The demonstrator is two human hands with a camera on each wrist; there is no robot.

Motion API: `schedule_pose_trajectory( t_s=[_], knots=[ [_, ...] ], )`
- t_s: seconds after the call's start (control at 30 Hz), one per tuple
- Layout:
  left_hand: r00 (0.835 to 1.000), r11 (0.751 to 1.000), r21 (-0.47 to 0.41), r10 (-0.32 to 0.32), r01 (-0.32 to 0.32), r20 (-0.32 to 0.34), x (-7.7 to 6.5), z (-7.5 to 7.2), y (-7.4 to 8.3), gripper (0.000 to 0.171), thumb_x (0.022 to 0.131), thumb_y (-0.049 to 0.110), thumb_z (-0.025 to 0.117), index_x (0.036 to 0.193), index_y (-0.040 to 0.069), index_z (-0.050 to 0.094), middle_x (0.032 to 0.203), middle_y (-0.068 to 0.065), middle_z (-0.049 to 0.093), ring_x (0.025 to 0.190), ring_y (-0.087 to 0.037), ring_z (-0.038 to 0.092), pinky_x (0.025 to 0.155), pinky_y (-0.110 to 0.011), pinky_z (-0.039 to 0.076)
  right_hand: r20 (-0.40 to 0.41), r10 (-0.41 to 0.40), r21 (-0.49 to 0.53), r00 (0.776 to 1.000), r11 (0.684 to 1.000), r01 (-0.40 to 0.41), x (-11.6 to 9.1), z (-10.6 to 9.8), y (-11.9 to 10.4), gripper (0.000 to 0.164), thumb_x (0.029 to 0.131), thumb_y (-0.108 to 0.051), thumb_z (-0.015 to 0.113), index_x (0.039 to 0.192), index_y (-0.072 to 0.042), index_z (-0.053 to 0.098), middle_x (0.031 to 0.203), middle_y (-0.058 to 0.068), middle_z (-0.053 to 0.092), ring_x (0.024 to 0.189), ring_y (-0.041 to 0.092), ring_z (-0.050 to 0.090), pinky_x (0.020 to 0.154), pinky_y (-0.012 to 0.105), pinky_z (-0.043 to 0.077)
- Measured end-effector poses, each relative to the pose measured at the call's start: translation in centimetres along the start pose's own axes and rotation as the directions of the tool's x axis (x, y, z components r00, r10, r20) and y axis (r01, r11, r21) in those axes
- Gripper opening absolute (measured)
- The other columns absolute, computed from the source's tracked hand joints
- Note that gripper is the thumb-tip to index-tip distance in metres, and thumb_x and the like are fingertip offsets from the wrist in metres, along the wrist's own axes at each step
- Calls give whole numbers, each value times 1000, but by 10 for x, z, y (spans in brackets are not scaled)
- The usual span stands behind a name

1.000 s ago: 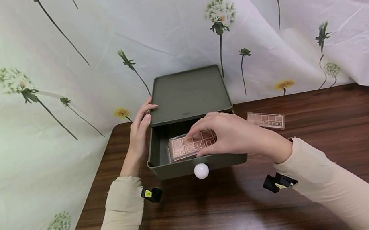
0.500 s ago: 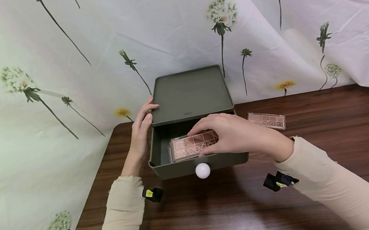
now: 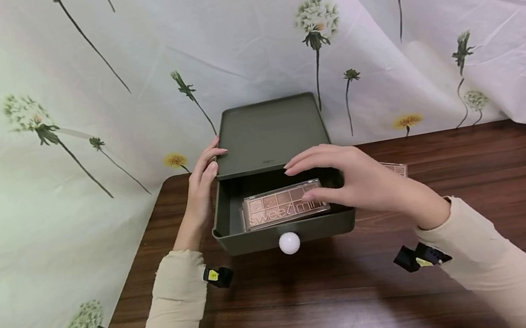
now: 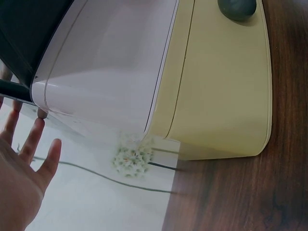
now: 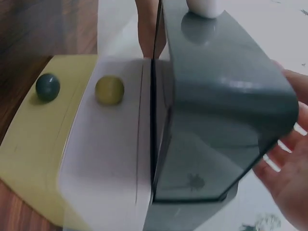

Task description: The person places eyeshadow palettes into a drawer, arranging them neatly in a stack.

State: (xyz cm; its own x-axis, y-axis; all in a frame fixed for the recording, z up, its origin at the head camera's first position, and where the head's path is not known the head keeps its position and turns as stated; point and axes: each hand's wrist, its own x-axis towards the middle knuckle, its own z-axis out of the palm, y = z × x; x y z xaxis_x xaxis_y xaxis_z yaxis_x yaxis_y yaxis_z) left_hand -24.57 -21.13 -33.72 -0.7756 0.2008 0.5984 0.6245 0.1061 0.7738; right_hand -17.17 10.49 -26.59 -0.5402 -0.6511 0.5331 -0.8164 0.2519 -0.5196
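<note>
A clear-lidded eyeshadow palette (image 3: 277, 205) with "sweet" lettering lies flat in the pulled-out dark green top drawer (image 3: 250, 241). The edge of another thin case shows beneath it. My right hand (image 3: 358, 180) is over the drawer's right side, fingers loosely bent and thumb tip at the palette's right end; the fingers stand apart from the thumb. With spread fingers, my left hand (image 3: 200, 186) rests against the left side of the drawer cabinet (image 3: 271, 133). In the left wrist view its fingers (image 4: 32, 139) touch the dark top tier.
A second palette (image 3: 399, 168) lies on the wooden table (image 3: 318, 305), partly behind my right hand. Below the green drawer are a white drawer (image 5: 103, 139) with a yellow knob (image 5: 109, 90) and a yellow drawer (image 4: 221, 86). A flowered cloth (image 3: 240, 28) hangs behind.
My right hand has let go of the palette in the drawer and moved right and slightly up, fingers opening. More of that palette now shows. The left hand stays put.
</note>
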Motion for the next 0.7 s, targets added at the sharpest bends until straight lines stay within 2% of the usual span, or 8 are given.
schedule_pose_trajectory(
  t_s=[0.07,0.1,0.17,0.2,0.33,0.4,0.53,0.7],
  knots=[
    [1000,1000,0,1,-1,1,0,0,-1,39,101,14,40,127,-10,54,157,-13,34,148,-26,22,117,-44,16,-55,-30,-5,998,1000,30,-5,-3,3,42,84,-6,79,124,-14,69,128,-2,63,104,13,59,83,26,46],
    [1000,1000,0,2,-2,0,0,0,-1,39,101,14,40,127,-11,54,157,-13,35,148,-26,22,117,-44,16,-79,-43,-8,996,999,42,-7,-5,5,43,82,-3,79,123,-12,69,127,-1,64,102,13,59,78,25,45],
    [1000,1000,-2,1,-1,-4,-1,0,-1,39,101,14,40,127,-11,54,157,-13,35,148,-25,22,117,-44,16,-122,-57,-8,991,998,56,-12,-8,9,44,80,3,79,121,-8,69,125,2,66,82,8,56,64,20,41],
    [1000,1000,-3,0,0,-5,-1,0,-2,38,101,13,40,127,-11,54,157,-13,35,148,-25,22,117,-44,16,-141,-61,-10,988,998,60,-15,-10,12,45,79,5,79,121,-6,69,124,3,66,81,8,56,63,19,41],
    [1000,1000,-5,-2,2,-2,0,0,-3,38,101,13,40,128,-10,54,157,-13,34,148,-24,22,117,-45,16,-185,-28,5,982,1000,29,-27,-17,20,47,76,9,79,121,-4,69,123,3,67,98,9,62,84,20,48],
    [1000,1000,-6,-2,2,2,0,0,-2,38,102,14,40,128,-10,54,158,-13,34,149,-26,21,117,-45,16,-202,-8,2,979,1000,8,-33,-21,24,49,76,10,79,121,-5,69,123,2,67,117,14,58,98,25,44],
    [1000,1000,-8,-3,3,2,0,0,-2,38,102,14,40,128,-10,54,157,-13,34,149,-29,20,118,-44,16,-224,19,-25,974,999,-25,-45,-27,34,52,75,10,80,122,-8,69,122,2,67,117,13,58,98,25,44],
    [1000,1000,-6,-15,15,1,-1,0,-1,38,102,14,40,128,-9,54,158,-13,34,148,-21,22,118,-44,15,-231,87,-75,969,991,-107,-62,-33,48,50,78,7,79,122,-13,70,122,0,67,116,7,57,97,22,43]
  ],
)
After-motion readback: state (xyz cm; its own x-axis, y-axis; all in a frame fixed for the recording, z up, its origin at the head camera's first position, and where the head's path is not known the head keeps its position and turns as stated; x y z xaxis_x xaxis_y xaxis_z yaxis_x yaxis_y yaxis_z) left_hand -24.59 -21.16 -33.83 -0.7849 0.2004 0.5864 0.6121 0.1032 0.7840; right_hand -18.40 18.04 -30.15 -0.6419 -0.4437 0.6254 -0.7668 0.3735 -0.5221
